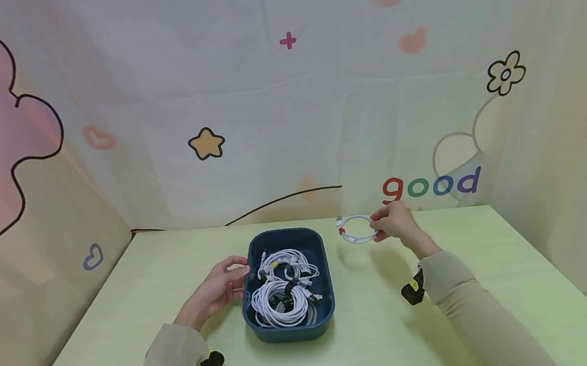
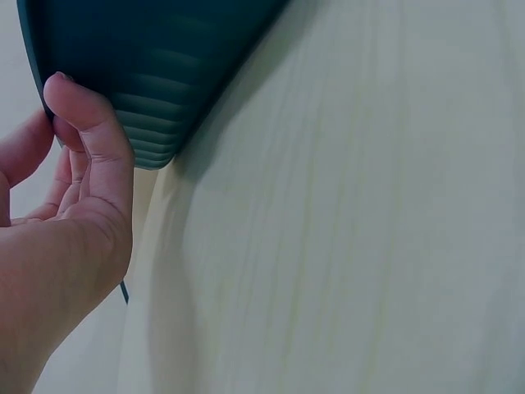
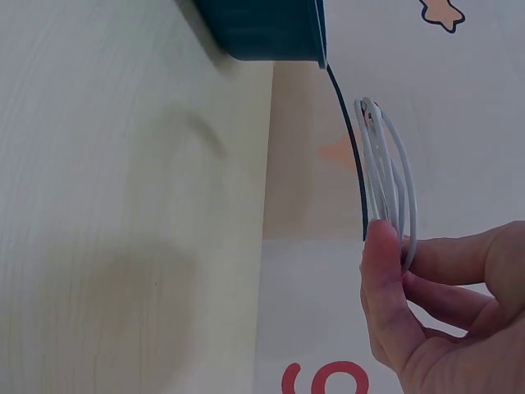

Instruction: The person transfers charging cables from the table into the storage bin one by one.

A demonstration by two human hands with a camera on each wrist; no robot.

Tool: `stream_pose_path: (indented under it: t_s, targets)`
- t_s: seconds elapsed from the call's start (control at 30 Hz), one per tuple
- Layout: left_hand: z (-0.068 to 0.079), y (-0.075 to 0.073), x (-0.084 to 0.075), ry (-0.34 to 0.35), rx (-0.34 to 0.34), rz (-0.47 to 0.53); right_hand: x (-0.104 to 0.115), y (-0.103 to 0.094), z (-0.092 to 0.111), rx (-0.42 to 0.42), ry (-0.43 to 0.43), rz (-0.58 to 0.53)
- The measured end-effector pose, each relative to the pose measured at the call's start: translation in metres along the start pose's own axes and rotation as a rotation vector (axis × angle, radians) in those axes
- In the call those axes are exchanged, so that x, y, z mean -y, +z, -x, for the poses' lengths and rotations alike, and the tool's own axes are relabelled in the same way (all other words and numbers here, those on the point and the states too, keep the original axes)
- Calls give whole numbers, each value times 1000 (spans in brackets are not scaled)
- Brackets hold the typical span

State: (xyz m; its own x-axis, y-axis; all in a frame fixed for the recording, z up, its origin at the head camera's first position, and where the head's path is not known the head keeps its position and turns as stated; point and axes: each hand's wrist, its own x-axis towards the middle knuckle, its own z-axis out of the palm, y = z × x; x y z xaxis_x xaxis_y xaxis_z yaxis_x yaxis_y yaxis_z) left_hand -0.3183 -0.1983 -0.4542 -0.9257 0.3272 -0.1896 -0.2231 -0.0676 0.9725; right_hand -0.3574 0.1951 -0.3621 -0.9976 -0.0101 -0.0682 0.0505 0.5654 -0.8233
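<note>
A dark blue plastic bin stands on the table, holding several coiled white cables with black ties, one bearing a yellow tag. My left hand grips the bin's left wall, thumb at the rim; the left wrist view shows the hand against the ribbed side of the bin. To the right of the bin, my right hand pinches a small coiled white cable with a red tie. In the right wrist view this coil is held above the table between thumb and fingers.
The pale wood-look table extends around the bin. A printed curtain with hearts, a star and the word "good" hangs behind the table's back edge and along both sides.
</note>
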Motion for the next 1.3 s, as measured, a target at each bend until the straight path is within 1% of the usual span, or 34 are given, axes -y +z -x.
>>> stream_pose_path:
  t_s: [0.33, 0.57, 0.8, 1.3]
  targets:
    - [0, -1, 0, 5, 10, 15, 15, 25, -4, 42, 26, -43]
    - [-1, -2, 1, 2, 8, 22, 26, 42, -6, 60, 16, -60]
    - [-1, -2, 0, -1, 14, 29, 36, 56, -4, 71, 24, -74]
    - [-2, -3, 2, -2, 21, 37, 50, 83, 0, 109, -46, -93]
